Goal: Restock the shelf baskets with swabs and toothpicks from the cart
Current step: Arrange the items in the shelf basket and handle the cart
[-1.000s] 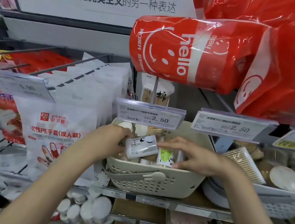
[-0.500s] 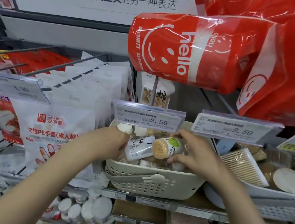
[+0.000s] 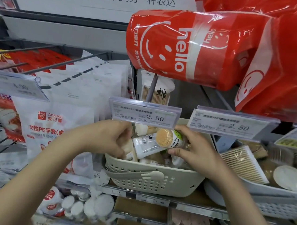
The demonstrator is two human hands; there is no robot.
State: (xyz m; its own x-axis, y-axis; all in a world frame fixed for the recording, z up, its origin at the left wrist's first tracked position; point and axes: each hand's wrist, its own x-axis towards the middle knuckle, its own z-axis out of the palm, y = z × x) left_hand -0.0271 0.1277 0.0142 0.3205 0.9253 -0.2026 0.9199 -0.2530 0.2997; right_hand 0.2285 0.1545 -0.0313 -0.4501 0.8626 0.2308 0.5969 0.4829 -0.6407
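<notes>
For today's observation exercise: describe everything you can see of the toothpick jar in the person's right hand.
The toothpick jar is a small clear cylinder, seemingly plastic, packed with pale wooden picks whose tips face the camera. Its white label has green marks and reads BAMBOO. It lies tilted above the beige basket, gripped by the right hand, against a white packet.

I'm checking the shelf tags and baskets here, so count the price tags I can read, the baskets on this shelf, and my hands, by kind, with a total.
Price tags reading 2.50: 2, second at
Price tag reading 4.98: 1
Beige basket: 1
Grey basket: 1
Hands: 2, left hand, right hand
Total: 7
</notes>
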